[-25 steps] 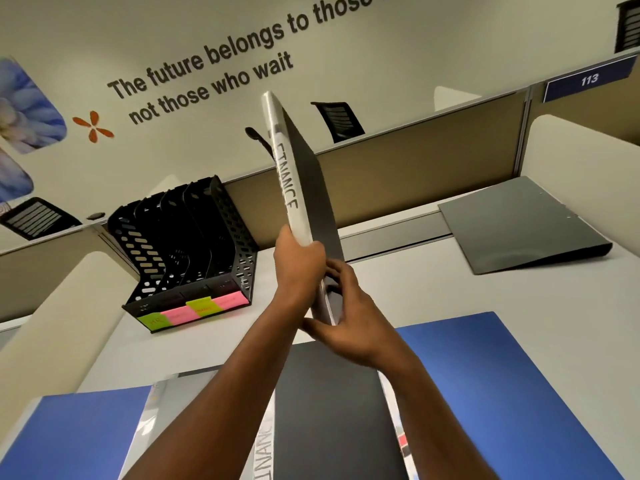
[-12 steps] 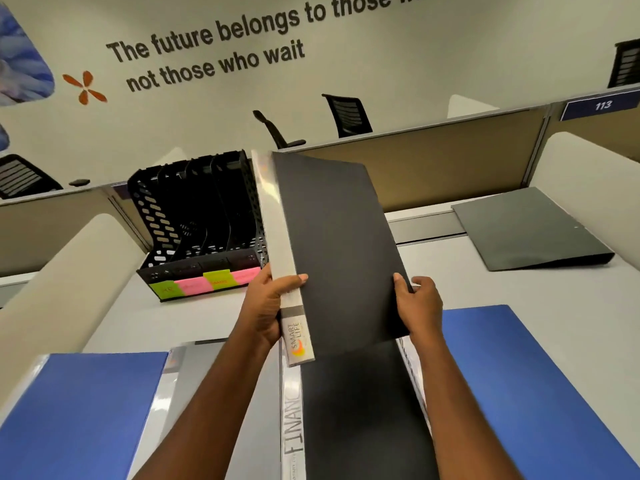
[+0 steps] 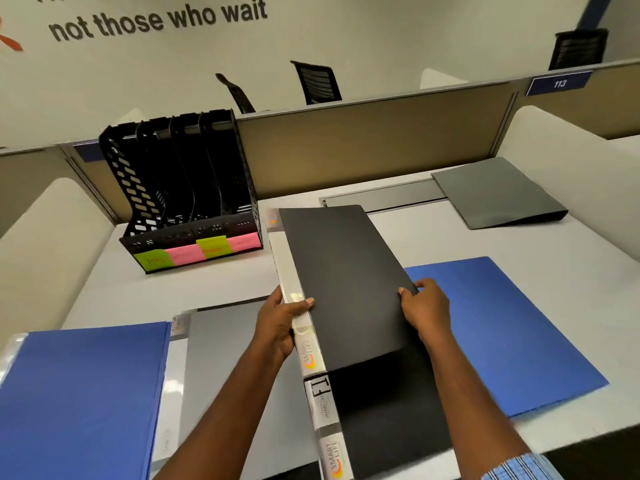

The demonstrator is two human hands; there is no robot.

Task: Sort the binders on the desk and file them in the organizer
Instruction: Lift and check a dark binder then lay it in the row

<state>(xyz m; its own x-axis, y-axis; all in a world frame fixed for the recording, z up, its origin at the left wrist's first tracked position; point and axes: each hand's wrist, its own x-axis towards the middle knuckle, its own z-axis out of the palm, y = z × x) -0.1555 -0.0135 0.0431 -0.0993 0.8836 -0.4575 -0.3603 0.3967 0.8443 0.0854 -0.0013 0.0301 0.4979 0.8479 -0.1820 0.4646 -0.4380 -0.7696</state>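
I hold a black binder (image 3: 343,271) with a white spine nearly flat over the desk. My left hand (image 3: 280,323) grips its spine and my right hand (image 3: 424,306) grips its right edge. Under it lies another black binder (image 3: 388,417) whose white spine shows the letters "FI". The black slotted organizer (image 3: 187,188), with green and pink labels along its front, stands at the back left, its slots holding nothing. Blue binders lie at the left (image 3: 79,396) and right (image 3: 498,327). A grey binder (image 3: 214,358) lies between the left blue one and my arms.
A dark grey binder (image 3: 495,195) lies at the back right of the white desk (image 3: 571,258). A tan partition (image 3: 374,140) closes the back, and white curved dividers (image 3: 38,244) flank both sides. Office chairs show behind the partition.
The binder stood upright, spine toward me, a second ago. It has been turned and lowered nearly flat, my hands moving to opposite edges. The view has tilted down.
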